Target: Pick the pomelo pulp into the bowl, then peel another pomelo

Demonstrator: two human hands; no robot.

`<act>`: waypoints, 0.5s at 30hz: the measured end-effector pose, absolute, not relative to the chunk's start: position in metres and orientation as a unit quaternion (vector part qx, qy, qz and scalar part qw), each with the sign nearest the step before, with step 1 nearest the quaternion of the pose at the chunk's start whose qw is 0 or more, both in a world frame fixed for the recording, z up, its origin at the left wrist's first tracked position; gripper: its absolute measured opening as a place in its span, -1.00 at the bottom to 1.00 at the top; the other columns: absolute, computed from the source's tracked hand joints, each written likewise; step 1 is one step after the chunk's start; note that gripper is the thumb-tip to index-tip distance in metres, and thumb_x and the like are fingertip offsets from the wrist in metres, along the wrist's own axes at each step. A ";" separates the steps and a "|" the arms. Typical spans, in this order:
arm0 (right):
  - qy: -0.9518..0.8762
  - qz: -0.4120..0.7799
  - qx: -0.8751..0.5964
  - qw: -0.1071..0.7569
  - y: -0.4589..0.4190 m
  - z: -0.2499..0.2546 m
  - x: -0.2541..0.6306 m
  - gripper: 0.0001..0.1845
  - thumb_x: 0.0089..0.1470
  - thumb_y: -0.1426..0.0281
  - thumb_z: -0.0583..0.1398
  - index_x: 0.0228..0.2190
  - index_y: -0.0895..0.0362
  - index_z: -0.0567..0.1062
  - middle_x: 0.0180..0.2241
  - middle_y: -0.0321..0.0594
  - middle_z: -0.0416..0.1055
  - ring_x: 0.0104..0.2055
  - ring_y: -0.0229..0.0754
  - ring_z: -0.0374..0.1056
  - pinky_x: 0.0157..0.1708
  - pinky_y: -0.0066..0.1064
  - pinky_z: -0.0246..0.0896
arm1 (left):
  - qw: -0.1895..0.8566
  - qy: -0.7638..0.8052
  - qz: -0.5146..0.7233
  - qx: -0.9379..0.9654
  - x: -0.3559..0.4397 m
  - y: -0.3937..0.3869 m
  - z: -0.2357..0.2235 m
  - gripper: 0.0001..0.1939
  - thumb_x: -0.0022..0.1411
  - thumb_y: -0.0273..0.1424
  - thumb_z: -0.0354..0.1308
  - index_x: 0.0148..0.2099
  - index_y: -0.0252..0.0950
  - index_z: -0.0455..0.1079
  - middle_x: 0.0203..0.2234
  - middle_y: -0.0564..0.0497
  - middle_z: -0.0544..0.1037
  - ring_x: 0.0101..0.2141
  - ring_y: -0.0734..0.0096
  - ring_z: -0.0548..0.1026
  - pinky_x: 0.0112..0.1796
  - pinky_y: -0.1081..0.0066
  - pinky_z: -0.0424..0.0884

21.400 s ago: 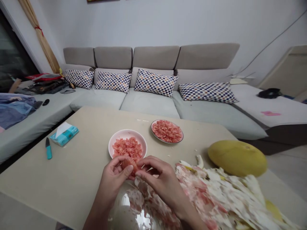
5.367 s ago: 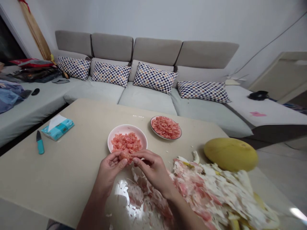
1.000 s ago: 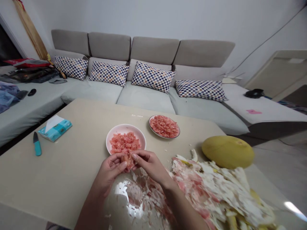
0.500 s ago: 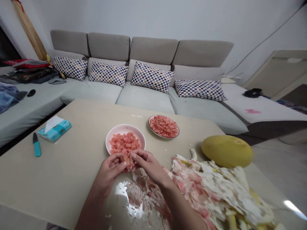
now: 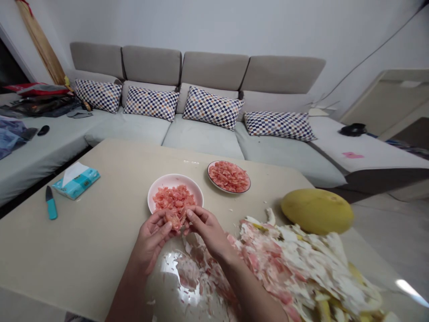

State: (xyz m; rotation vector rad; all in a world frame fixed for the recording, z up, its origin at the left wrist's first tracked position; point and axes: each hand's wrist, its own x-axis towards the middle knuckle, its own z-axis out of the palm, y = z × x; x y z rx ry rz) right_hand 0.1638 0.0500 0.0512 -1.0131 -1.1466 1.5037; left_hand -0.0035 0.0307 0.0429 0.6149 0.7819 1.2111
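Indoors, beige table (image 5: pixel 110 214), grey sofa (image 5: pixel 201 134) behind, both hands (image 5: pixel 156 232) clamped on pink pulp (image 5: pixel 174 220)

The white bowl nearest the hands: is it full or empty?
Partly full: pink fruit pieces cover the middle of the white bowl, while its inner wall shows bare behind them.

Grey sofa (image 5: pixel 204 134), checkered cushions (image 5: pixel 213 108), pale wall (image 5: pixel 208 24)

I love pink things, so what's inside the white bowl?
The white bowl holds loose pink fruit pieces. The fruit covers the bottom, so what's underneath can't be seen.
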 end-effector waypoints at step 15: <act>-0.578 0.410 -0.509 0.488 0.056 0.042 0.171 -0.55 0.08 0.11 0.27 -0.03 0.03 0.54 0.03 -0.10 0.46 0.08 0.01 0.34 0.11 -0.07 0.24 | 0.702 0.334 0.571 0.265 -0.005 0.034 0.040 -0.66 0.04 -0.37 0.39 -0.11 -0.28 0.47 -0.25 0.00 0.53 -0.26 0.43 0.52 -0.18 0.44 0.48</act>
